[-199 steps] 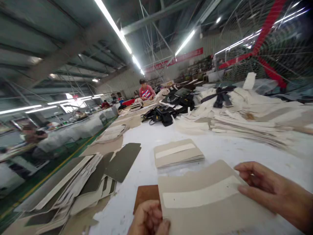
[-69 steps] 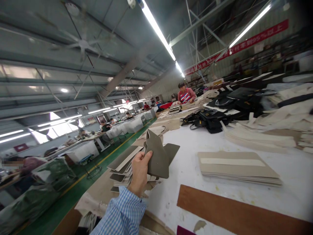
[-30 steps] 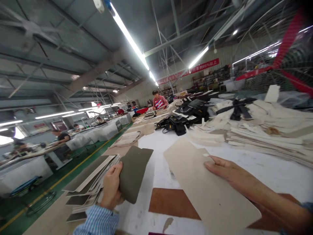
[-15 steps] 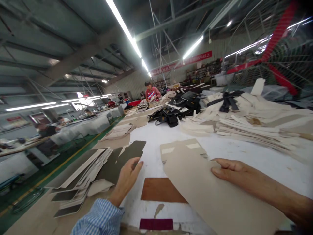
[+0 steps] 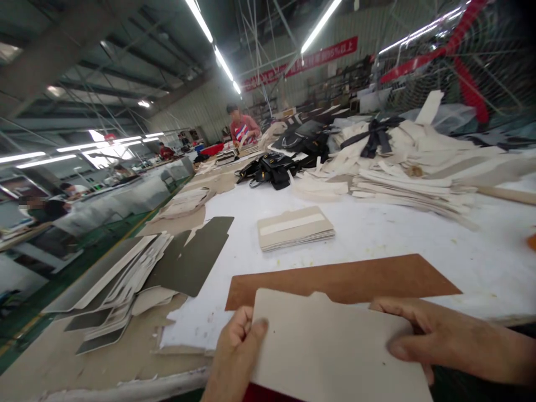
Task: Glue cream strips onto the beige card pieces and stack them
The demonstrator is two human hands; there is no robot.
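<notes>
A flat beige panel (image 5: 330, 340) with a small tab on its far edge is held up at the near side of the table. My left hand (image 5: 238, 349) grips its left edge, thumb on top. At the right end, my right hand (image 5: 431, 335) is closed on the same panel. Just beyond it a long brown leather-like strip (image 5: 343, 278) lies flat on the white table surface (image 5: 389, 234), partly covered by the panel. Farther back is a neat stack of beige panels (image 5: 295, 229) with a paler band across the top one.
To the left lie dark olive sheets (image 5: 188, 262) and a fanned pile of pale-edged pieces (image 5: 121, 279). Black bags (image 5: 270, 170) and heaped beige strips (image 5: 410, 187) cover the back. A person (image 5: 243, 128) stands at the far end. A large fan (image 5: 456, 56) is at right.
The beige panel has come nearer and turned crosswise. My left hand, empty before, now grips its left edge. More of the brown strip and the beige stack shows. The view has shifted.
</notes>
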